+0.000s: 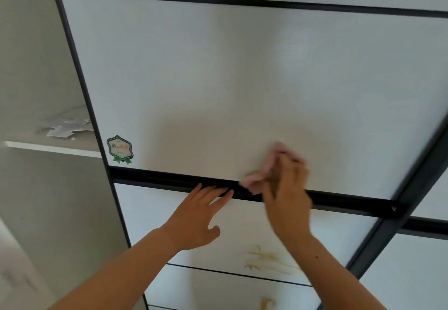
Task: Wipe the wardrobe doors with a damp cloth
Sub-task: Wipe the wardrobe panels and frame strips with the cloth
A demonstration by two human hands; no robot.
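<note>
A right hand (288, 193) grips a crumpled pink cloth (254, 180) against the white panelled wardrobe door (218, 79), at the top edge of its black horizontal rail (157, 176); the left hand (198, 217) lies flat below that rail, straight fingertips touching it.

White wardrobe door (218, 79) with dark horizontal rails. The right hand (287, 198), motion-blurred, holds a pink cloth (257, 178) against the panel at the thick black rail (157, 176). The left hand (196, 217) lies flat on the lower panel, fingertips touching that rail. A green-ribboned sticker (120, 149) sits at the panel's lower left; yellowish smears (266, 260) mark the panel below.
</note>
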